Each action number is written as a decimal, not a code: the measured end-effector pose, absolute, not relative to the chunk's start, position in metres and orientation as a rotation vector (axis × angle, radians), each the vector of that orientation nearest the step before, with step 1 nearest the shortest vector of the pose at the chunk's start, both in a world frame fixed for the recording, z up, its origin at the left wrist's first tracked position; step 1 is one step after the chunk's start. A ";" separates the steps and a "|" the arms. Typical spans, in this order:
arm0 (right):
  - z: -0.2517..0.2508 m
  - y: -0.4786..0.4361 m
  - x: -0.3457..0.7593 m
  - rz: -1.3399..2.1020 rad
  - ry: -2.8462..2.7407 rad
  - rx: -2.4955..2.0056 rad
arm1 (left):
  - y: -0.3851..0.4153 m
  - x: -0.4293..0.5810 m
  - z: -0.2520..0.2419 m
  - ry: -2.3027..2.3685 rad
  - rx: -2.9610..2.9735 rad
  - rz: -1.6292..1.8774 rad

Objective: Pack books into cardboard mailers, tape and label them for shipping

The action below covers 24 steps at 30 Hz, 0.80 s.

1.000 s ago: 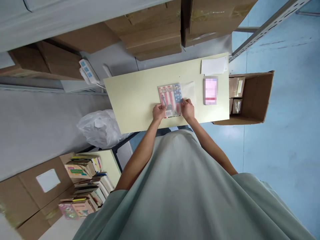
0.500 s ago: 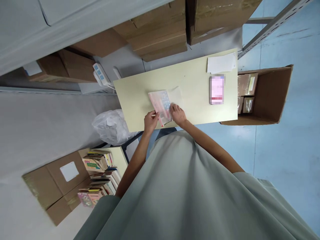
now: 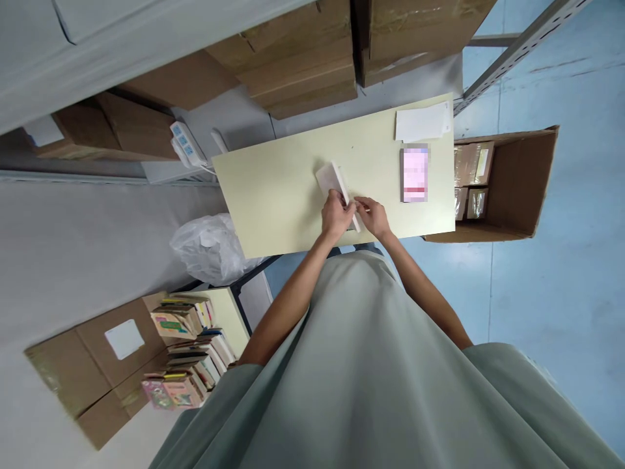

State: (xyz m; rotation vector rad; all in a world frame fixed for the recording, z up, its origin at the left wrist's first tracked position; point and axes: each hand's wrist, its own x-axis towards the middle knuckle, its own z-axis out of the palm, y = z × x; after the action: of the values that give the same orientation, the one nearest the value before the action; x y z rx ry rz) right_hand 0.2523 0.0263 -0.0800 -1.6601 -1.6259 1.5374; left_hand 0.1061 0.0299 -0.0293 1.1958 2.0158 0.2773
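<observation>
Seen from above, I stand in a loose grey-green shirt at a long, pale yellow counter (image 3: 263, 195), both forearms bare. A book (image 3: 334, 177) with a whitish surface is tilted up on its edge near the middle of the counter's closest side, directly in front of me. My left hand (image 3: 336, 213) is closed around its lower part, fingers curled and gripping. My right hand (image 3: 374, 217) is just beside it, fingers bent and nearly together at the book's edge; I cannot tell whether they pinch anything. Further right on the counter lies a phone (image 3: 415, 174), its pinkish screen blurred out, with white papers (image 3: 422, 124) just beyond it. Past the right end, an open cardboard box (image 3: 520, 185) holds taped brown packages (image 3: 473, 163). Beyond the left end sit a white power strip (image 3: 187, 143) and, nearer me, a crumpled clear plastic bag (image 3: 208, 251). Rows of books (image 3: 200, 358) fill the lower left.
</observation>
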 end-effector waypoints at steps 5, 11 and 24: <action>-0.076 0.019 0.278 1.487 -1.538 -1.714 | 0.048 0.147 -0.062 2.016 1.169 0.243; -0.086 0.011 0.295 1.461 -1.520 -1.793 | 0.045 0.145 -0.071 1.974 1.155 0.258; -0.096 0.024 0.278 1.257 -1.715 -1.921 | -0.011 0.038 -0.082 1.961 0.789 0.396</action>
State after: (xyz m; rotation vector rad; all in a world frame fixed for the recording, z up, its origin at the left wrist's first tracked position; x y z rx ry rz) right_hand 0.2777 0.0245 -0.0964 -1.9213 -1.7155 1.2574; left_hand 0.0381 -0.0110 -0.0822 0.7894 1.9612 0.3958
